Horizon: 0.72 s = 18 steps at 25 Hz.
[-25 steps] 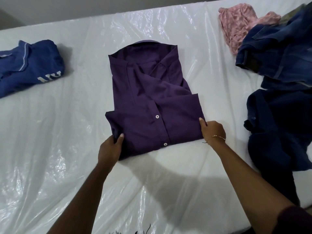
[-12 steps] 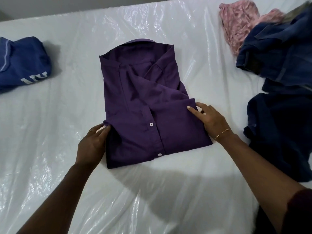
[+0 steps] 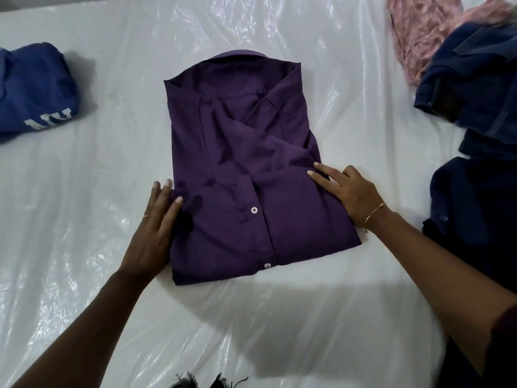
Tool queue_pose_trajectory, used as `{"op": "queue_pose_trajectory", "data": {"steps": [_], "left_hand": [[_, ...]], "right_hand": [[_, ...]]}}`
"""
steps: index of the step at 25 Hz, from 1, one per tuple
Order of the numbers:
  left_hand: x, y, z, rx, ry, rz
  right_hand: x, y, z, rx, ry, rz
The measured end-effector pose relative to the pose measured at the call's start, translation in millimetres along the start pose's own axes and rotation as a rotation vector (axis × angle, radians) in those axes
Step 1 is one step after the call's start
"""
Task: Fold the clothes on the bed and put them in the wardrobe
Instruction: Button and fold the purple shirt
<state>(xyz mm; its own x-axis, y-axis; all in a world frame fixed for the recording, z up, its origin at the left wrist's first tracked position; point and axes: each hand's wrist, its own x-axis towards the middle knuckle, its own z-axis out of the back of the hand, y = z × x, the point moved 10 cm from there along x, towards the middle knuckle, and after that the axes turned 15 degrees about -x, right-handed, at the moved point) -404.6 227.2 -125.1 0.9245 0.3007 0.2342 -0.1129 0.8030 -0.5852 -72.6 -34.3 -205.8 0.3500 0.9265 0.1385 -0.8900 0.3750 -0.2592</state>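
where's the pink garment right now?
In the head view the pink garment lies crumpled at the far right corner of the plastic-covered bed, partly tucked under the pile of dark blue clothes, well beyond the purple shirt.

I am looking at a shirt (image 3: 246, 175) showing deep plain purple, with two small white buttons (image 3: 254, 210) standing out on its front. The sheet (image 3: 112, 163) under it is gleaming white beneath clear, glossy plastic. At far left a top (image 3: 33, 88) is showing royal blue with white letters on it. At upper right a garment (image 3: 419, 32) is showing pink with a paler mottled print, and the jeans (image 3: 475, 79) beside it are looking faded dark blue. Below them another garment (image 3: 475, 219) is showing plain navy. I am wearing a thin gold bracelet (image 3: 373, 214) on my right wrist and a gold ring (image 3: 145, 216) on my left hand (image 3: 151, 233)
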Motion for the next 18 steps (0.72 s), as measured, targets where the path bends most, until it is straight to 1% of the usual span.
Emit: {"op": "queue_pose_trajectory", "data": {"steps": [2, 3, 4, 5, 6, 7, 8, 10, 12, 13, 15, 16, 17, 18], "left_hand": [[-4, -10, -12, -0.006, 0.098, -0.051], [-3, -17, -16, -0.019, 0.14, -0.076], [-2, -22, -16, -0.044, 0.168, -0.081], [-1, -21, -17, -0.102, 0.184, -0.029], [-2, -14, -17, -0.186, 0.188, 0.067], [-8, 3, -16, -0.293, 0.175, 0.201], [-13, 16, -14, -0.428, 0.15, 0.328], [-14, 35, -4, -0.62, 0.015, 0.52], [-9, 36, -3, -0.809, -0.062, 0.765], [-8, 33, -9, -0.87, -0.053, 0.894], [-9, 28, -18, -0.855, 0.032, 1.069], [-12, 32, -19, -0.826, 0.029, 1.127], [-16, 37, -18, -0.794, -0.013, 1.172], [-20, 42, -16, -0.738, -0.069, 1.195]], "right_hand": [[0, 2, -3, -0.015, 0.036, 0.03], [0, 3, -4, 0.02, 0.076, 0.021], [0, -2, -7, 0.119, 0.138, -0.05], [-1, -11, -13, 0.29, 0.209, -0.2], [-5, -23, -22, 0.499, 0.277, -0.395], [-12, -34, -38, 0.692, 0.336, -0.579], [-17, -37, -46, 0.838, 0.367, -0.679], [-23, -34, -50, 0.993, 0.37, -0.717], [-37, -34, -45, 1.031, 0.371, -0.793], [-43, -36, -42, 1.017, 0.386, -0.848], [-51, -39, -45, 0.889, 0.499, -0.918], [-51, -38, -46, 0.817, 0.559, -0.92], [-48, -36, -46, 0.771, 0.585, -0.909], [-44, -35, -43, 0.738, 0.565, -0.893]]}}
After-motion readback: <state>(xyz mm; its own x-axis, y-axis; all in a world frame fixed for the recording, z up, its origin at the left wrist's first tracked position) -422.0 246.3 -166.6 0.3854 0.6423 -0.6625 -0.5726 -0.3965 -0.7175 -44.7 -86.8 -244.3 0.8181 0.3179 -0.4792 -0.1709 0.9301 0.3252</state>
